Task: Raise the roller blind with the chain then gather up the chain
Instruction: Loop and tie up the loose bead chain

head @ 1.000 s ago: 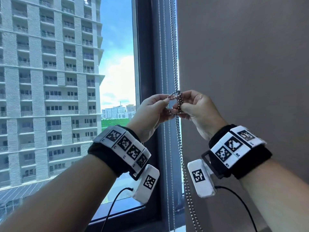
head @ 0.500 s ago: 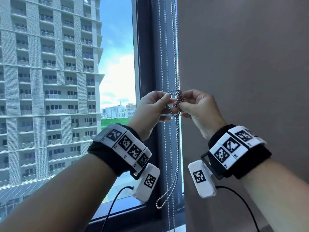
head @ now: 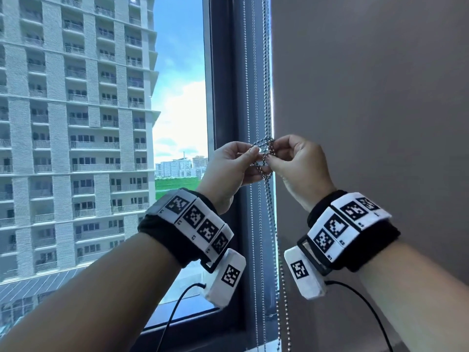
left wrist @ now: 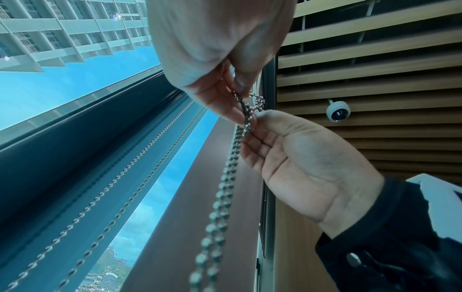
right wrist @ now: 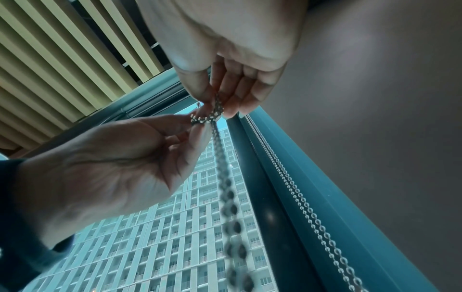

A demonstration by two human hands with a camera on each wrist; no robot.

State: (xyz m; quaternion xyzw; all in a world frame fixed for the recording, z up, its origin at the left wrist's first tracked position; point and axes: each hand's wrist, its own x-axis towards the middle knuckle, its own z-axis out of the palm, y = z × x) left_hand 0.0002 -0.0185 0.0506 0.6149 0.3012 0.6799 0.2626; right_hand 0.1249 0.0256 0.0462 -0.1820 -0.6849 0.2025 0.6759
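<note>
Chain (head: 265, 158) gathering was the step in hand: left hand (head: 229, 171) and right hand (head: 298, 165) each pinched a small bunch of loops beside the window frame (head: 223, 97), doubled strands hanging below. Next move probably called for securing the bunch without letting the loops slip.

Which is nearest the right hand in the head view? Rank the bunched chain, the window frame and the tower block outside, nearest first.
From the right hand:
1. Bunched chain: pinched in its fingertips, shared with the left hand.
2. Window frame: dark upright just behind and left.
3. Tower block: far left, beyond the glass.
</note>
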